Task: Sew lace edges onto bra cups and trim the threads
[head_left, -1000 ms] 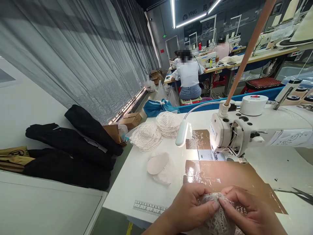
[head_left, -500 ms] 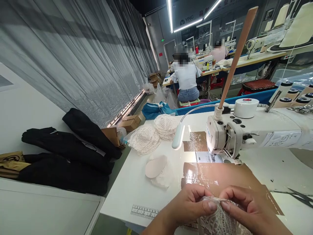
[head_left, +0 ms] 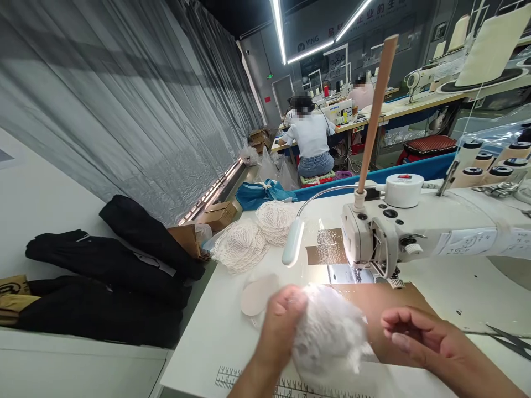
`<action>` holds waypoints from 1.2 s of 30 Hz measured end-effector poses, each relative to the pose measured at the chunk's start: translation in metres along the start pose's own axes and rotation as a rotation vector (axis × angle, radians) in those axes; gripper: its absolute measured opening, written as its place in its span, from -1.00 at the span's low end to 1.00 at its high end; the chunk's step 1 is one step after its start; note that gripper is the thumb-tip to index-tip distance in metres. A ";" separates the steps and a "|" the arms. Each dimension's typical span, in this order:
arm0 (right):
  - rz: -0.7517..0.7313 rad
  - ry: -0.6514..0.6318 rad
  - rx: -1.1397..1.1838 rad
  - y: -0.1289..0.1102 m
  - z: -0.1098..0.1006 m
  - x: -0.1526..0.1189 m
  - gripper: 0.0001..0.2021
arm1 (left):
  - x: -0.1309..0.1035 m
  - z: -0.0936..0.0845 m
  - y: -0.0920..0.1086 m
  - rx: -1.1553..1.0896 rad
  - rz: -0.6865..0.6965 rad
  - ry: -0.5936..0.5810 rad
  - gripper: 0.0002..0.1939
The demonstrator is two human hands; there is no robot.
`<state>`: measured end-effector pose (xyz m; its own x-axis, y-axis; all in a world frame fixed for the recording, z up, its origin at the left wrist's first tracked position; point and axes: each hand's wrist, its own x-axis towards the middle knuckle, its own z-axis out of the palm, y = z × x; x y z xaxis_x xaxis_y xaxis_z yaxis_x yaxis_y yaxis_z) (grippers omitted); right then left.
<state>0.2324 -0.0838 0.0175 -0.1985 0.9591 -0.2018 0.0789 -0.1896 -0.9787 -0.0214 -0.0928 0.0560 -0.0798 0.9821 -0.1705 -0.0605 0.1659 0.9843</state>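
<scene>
Pinched in my left hand (head_left: 280,326) is a white lace piece (head_left: 329,331), smeared by motion, hanging above the front of the table. My right hand (head_left: 427,337) holds nothing; its fingers are loosely curled with a gap to the thumb, over the brown sheet (head_left: 398,301) and apart from the lace. Left of my left hand lies a beige oval pad (head_left: 254,297), partly on pale lace. Behind the hands stands a white sewing machine (head_left: 360,232), its needle area lit.
Two stacks of white lace pieces (head_left: 240,243) sit at the table's far left. A lamp (head_left: 292,243) hangs beside the machine. Dark scissors (head_left: 512,342) lie at the right. A printed ruler (head_left: 226,377) runs along the front edge. Other people (head_left: 313,138) sit at machines beyond.
Both hands were pinching the lace together; my right hand has let go and moved off to the right. My left hand has carried the lace left and up. The view has shifted slightly.
</scene>
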 end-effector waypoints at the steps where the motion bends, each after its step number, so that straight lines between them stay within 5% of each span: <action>1: -0.003 0.014 -0.050 0.004 -0.009 0.002 -0.57 | 0.004 -0.009 0.011 0.179 0.126 0.095 -0.58; 3: -0.044 -0.017 -0.184 0.011 -0.024 0.007 -0.58 | 0.014 -0.018 0.023 0.592 0.386 0.219 -0.63; 5: -0.141 -0.046 -0.338 0.015 -0.033 0.015 -0.63 | 0.028 -0.008 0.018 1.062 0.620 0.224 -0.66; 7: -0.271 -0.050 -0.490 0.015 -0.034 0.027 -0.67 | 0.042 0.018 -0.002 1.539 0.766 0.047 -0.70; 9: -0.368 -0.035 -0.650 0.013 -0.031 0.039 -0.70 | 0.052 0.051 -0.029 1.629 0.780 -0.096 -0.79; 12: -0.442 -0.028 -0.883 0.009 -0.022 0.052 -0.69 | 0.050 0.088 -0.059 1.701 0.761 -0.218 -0.90; 15: -0.551 -0.079 -1.001 0.006 -0.011 0.052 -0.65 | 0.036 0.098 -0.063 1.726 0.727 -0.299 -0.88; 19: -0.717 -0.042 -1.158 0.015 0.003 0.047 -0.68 | 0.030 0.081 -0.036 1.584 0.671 -0.419 -0.86; 23: -0.824 0.073 -1.240 0.033 0.008 0.048 -0.59 | 0.044 0.057 -0.017 1.194 0.554 -0.525 -0.74; 30: -0.812 0.226 -1.408 0.038 0.014 0.052 -0.50 | 0.063 0.054 -0.042 1.172 0.751 -0.398 -0.75; 36: -0.776 0.314 -1.554 0.025 0.019 0.058 -0.39 | 0.085 0.051 -0.042 1.145 0.806 -0.450 -0.72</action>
<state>0.2046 -0.0368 -0.0194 -0.4747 0.7586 0.4464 0.8742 0.4652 0.1391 0.0252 -0.0116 0.0028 0.6135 0.7499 0.2474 0.6701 -0.6602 0.3393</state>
